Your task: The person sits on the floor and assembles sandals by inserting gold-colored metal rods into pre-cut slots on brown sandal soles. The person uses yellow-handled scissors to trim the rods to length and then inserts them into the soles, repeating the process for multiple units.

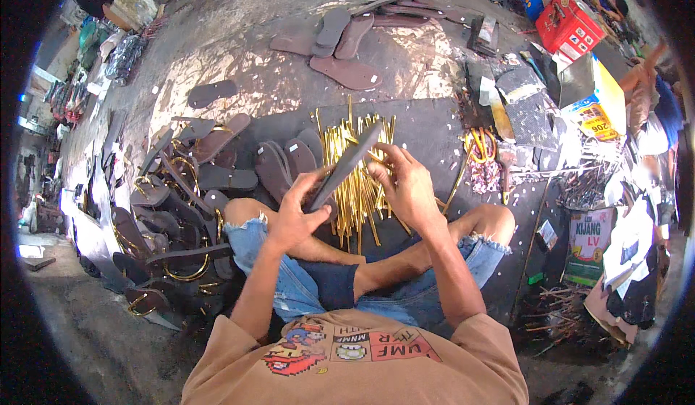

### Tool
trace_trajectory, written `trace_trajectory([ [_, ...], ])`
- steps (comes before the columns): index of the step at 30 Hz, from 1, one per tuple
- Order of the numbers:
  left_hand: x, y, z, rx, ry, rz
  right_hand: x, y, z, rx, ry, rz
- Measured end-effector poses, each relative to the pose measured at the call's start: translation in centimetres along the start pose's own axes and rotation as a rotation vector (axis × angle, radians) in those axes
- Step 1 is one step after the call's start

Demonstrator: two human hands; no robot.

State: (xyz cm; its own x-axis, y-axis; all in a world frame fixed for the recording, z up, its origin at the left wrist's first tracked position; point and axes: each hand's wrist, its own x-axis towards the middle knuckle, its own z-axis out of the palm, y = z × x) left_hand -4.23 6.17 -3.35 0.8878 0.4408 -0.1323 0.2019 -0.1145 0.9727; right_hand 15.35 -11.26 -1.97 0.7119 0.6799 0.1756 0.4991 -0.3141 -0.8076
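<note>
Above gold straps (356, 180), left hand (293, 213) and right hand (405, 184) grip flat dark sole (346, 165).

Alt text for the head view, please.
A person sitting cross-legged on the floor holds a dark sandal sole edge-up in both hands, left hand and right hand. Yellow straps lie in front; finished sandals are piled to the left.

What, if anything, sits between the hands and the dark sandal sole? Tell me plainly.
Nothing visible. The left hand already grips the dark sandal sole at its lower end, and the right hand touches its upper part. The gold straps lie below on the mat, not between.
</note>
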Motion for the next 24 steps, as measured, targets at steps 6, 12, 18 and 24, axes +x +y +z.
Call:
trace_trajectory([
  [6, 0.3, 0.7, 1.8, 0.320, 0.222, 0.127, -0.1, 2.0, 1.0, -0.300, 0.323, -0.355],
  [12, -0.2, 1.9, -6.3, 0.207, -0.095, 0.074, -1.2, 3.6, -6.4, 0.281, -0.245, 0.157],
  [18, 0.3, 3.3, 4.9, -0.500, 0.245, 0.055, -2.0, 1.0, -0.6, 0.437, -0.131, 0.137],
  [24, 2.0, 3.1, 7.1, -0.532, 0.462, 0.023, -0.8, -0.3, -0.1, 0.374, -0.052, 0.162],
])
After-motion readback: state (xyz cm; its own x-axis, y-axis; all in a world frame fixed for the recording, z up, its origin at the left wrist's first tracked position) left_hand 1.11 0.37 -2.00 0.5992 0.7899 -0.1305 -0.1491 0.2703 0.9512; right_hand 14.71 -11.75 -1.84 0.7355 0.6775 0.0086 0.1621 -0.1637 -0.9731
